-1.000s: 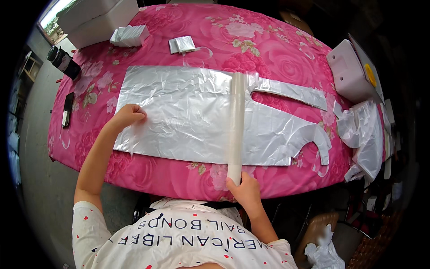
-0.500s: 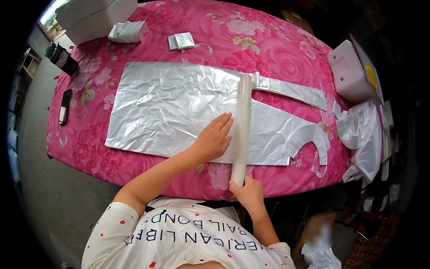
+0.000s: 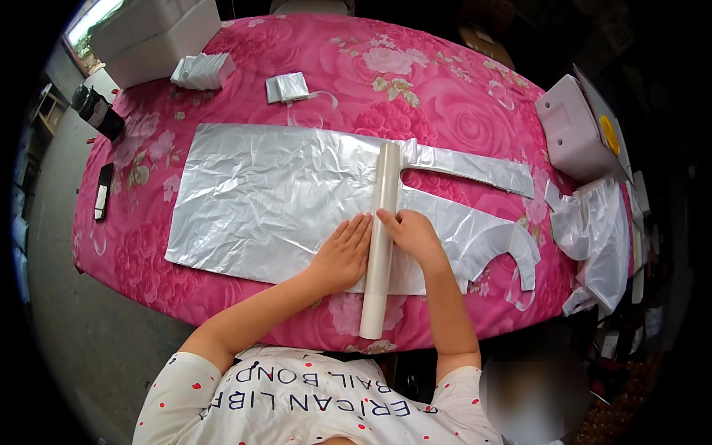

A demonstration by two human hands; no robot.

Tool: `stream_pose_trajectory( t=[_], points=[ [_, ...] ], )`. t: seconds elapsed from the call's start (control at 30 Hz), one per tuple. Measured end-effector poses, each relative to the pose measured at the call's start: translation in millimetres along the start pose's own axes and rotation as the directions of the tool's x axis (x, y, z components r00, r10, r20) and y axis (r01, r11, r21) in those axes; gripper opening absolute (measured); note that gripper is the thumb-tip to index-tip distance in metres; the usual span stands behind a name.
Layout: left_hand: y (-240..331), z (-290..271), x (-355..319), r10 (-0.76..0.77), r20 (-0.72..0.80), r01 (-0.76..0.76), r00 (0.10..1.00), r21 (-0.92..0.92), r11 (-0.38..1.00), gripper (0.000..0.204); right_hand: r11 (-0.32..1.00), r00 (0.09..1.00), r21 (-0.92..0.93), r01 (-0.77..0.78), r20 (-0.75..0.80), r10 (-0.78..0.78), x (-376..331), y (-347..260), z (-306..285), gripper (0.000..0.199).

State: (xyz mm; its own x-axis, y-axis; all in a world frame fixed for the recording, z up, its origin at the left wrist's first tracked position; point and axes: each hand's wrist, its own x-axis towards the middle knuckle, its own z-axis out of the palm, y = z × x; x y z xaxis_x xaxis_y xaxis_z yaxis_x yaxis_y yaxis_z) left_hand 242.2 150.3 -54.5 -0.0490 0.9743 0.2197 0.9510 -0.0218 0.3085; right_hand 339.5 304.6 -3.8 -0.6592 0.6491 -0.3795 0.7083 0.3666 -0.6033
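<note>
A silvery plastic apron (image 3: 259, 196) lies flat and creased, its notched, strap-like end toward the right. Across it rests a long pale tube (image 3: 380, 259), its near end reaching past the apron's near edge. My left hand (image 3: 343, 252) lies flat on the apron with fingers stretched out, fingertips against the tube's left side. On the other side, my right hand (image 3: 411, 236) has its fingers curled in and its thumb on the tube. Part of the apron is hidden under the tube and my hands.
The table has a pink floral cloth (image 3: 467, 111). A stack of folded silvery packets (image 3: 202, 71) stands by a white foam box (image 3: 156, 44). Nearby are a small folded packet (image 3: 288, 87), black bottle (image 3: 96, 111), phone (image 3: 103, 193), right-hand white box (image 3: 575, 122) and crumpled clear plastic (image 3: 593, 230).
My right hand has left the tube's near end and come up beside its middle. The tube has shifted slightly left over the apron. My left hand now touches it.
</note>
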Motion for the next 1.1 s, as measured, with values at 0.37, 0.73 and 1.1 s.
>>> stream_pose_trajectory(
  t=[0.37, 0.73, 1.1],
  points=[
    [-2, 4, -1, -0.026, 0.032, 0.026, 0.999, 0.002, 1.000, 0.055, -0.307, 0.982, 0.934, 0.180, -0.154, 0.109, 122, 20, -11, 0.036],
    [1, 3, -1, -0.027, -0.020, 0.026, 0.999, -0.059, 0.998, 0.055, -0.358, 0.759, 0.723, 0.591, -0.649, -0.057, 67, 83, -174, 0.040],
    [-3, 9, -5, 0.039, -0.205, -0.041, 0.978, -0.006, 0.999, 0.052, 0.755, 0.845, 0.380, 0.535, -0.261, -0.467, 73, -186, 102, 0.042]
  ],
)
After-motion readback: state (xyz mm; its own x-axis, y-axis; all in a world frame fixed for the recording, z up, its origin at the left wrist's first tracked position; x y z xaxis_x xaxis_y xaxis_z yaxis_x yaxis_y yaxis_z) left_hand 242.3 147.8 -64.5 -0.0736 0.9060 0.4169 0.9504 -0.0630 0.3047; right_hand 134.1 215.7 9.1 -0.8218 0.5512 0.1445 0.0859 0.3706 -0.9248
